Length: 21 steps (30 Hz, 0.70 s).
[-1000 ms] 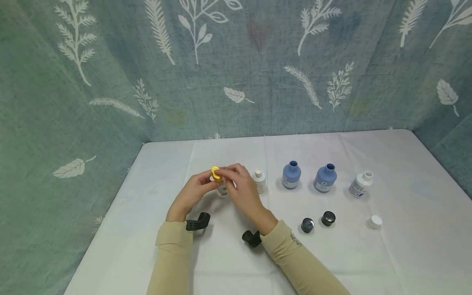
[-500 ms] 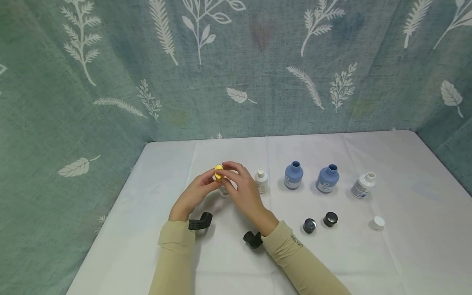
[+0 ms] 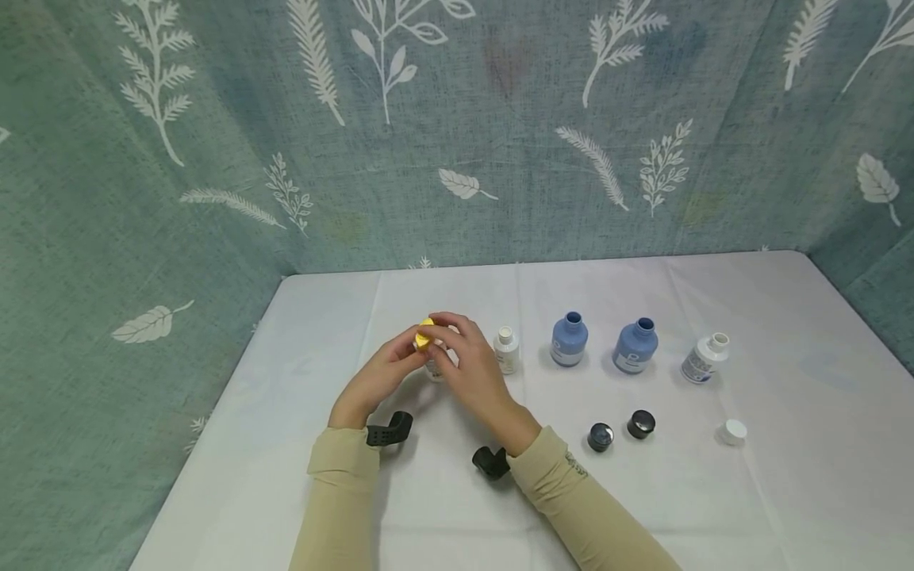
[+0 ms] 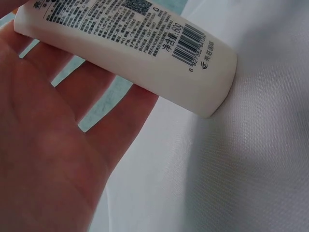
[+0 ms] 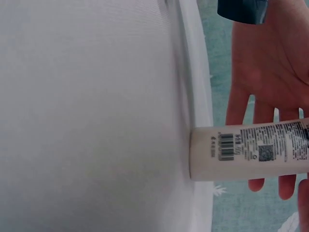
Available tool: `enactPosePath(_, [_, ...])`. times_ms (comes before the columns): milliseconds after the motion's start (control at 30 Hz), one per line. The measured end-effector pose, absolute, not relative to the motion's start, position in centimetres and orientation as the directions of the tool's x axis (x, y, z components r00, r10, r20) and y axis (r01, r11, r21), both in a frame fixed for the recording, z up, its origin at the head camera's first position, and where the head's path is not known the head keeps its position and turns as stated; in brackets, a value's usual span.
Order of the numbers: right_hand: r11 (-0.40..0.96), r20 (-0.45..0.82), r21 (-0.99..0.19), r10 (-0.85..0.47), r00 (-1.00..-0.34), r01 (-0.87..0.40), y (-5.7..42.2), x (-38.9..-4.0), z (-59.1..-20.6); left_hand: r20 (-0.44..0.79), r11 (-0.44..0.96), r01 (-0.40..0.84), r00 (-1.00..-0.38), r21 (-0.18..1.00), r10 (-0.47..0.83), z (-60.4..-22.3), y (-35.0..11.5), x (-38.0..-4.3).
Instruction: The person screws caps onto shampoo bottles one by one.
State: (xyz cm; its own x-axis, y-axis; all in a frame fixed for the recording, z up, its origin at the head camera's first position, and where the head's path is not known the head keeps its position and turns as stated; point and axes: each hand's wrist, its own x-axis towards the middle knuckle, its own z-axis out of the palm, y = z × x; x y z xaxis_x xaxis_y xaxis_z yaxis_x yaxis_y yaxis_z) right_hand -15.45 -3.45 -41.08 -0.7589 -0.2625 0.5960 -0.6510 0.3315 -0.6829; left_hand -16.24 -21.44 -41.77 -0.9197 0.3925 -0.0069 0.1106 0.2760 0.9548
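Note:
A small white bottle (image 3: 434,369) with a yellow cap (image 3: 424,336) stands on the table between my hands. My left hand (image 3: 380,379) holds its upper part, fingers running behind it. Fine black print and a barcode cover the bottle (image 4: 145,43) in the left wrist view. My right hand (image 3: 477,379) pinches the yellow cap from the right with thumb and fingers. The right wrist view has the bottle (image 5: 231,153) base-down on the cloth, with the left hand (image 5: 265,72) behind it. The bottle's neck is hidden by fingers in the head view.
Right of my hands stand a white uncapped bottle (image 3: 506,352), two open blue bottles (image 3: 569,341) (image 3: 635,347) and an open white labelled bottle (image 3: 704,358). Nearer lie two black caps (image 3: 601,437) (image 3: 641,424) and a white cap (image 3: 732,432). A patterned curtain (image 3: 457,135) hangs behind.
The yellow cap has turned under my right fingers, its raised edge now slanting the other way. My left hand keeps its grip on the bottle; the head view has shifted slightly.

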Motion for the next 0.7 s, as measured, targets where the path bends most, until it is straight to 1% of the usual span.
enactPosePath(100, [0.345, 0.589, -0.688, -0.248, -0.769, -0.639, -3.39, -15.59, -40.96, -0.004, 0.285, 0.117, -0.920, 0.951, 0.391, -41.76, -21.39, -16.16])
enactPosePath(233, [0.368, 0.593, -0.666, -0.267, -0.760, -0.649, -3.40, -15.63, -40.82, -0.009, 0.300, 0.110, -0.928, 0.948, 0.371, -41.69, -21.35, -16.15])
enactPosePath(333, [0.393, 0.601, -0.645, -0.269, -0.753, -0.655, -3.36, -15.54, -40.61, -0.014, 0.285, 0.100, -0.929, 0.953, 0.370, -41.77, -21.25, -16.33])
enactPosePath(433, [0.407, 0.608, -0.644, -0.242, -0.756, -0.648, -3.32, -15.53, -40.49, -0.005, 0.264, 0.105, -0.923, 0.959, 0.385, -41.91, -21.14, -16.52])
enactPosePath(567, [0.400, 0.599, -0.665, -0.221, -0.770, -0.631, -3.38, -15.61, -40.54, -0.014, 0.265, 0.089, -0.931, 0.960, 0.364, -42.00, -21.05, -16.53])
enactPosePath(700, [0.374, 0.565, -0.711, -0.199, -0.800, -0.595, -3.55, -15.65, -40.64, -0.025, 0.258, 0.062, -0.947, 0.964, 0.320, -42.16, -21.14, -16.37])
